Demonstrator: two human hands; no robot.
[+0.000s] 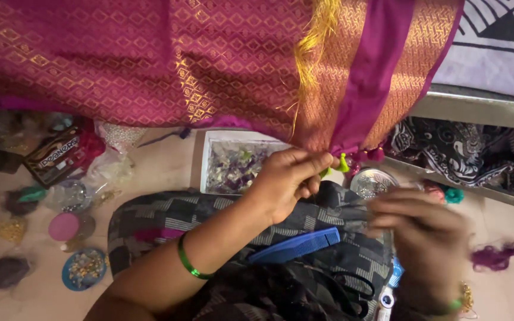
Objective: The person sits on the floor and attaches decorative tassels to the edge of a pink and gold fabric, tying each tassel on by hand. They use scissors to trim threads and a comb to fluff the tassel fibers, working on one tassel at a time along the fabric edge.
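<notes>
Below the hanging cloth: a magenta and gold woven fabric (pixel 209 59) draped across the upper view, its lower edge reaching down to the hands.
Left hand (pixel 284 181): raised to the fabric's hem, grip pinched together on the edge just beside a small green tassel (pixel 343 163); a green bangle (pixel 188 261) sat on the wrist.
Right hand (pixel 426 238): lower and to the right, blurred; fingers looked drawn together, but whether they clamped a thread or needle could not be told.
Hem work: a row of small pink and green tassels hung along the border, just beside the left fingertips; loose yellow threads (pixel 313 41) trailed down the cloth above.
Lap: dark patterned cloth, with a blue comb (pixel 295 245) lying on it and black scissors (pixel 346 291) near the right hand.
Floor: a white box of mixed beads (pixel 233 163) under the hem, a round silver tin (pixel 373 181) beside it, a blue lid of gold bits (pixel 84 268) and a pink disc (pixel 63 226) at left, purple thread (pixel 501 255) at right.
Risk: the pinch on the hem looked slight, so a tug from the other hand could likely pull the edge free.
Risk: the loose yellow threads hung close enough to catch and tangle in the tassels.
Risk: the open bead box sat right under the work, so a dropped piece could be lost among the beads.
</notes>
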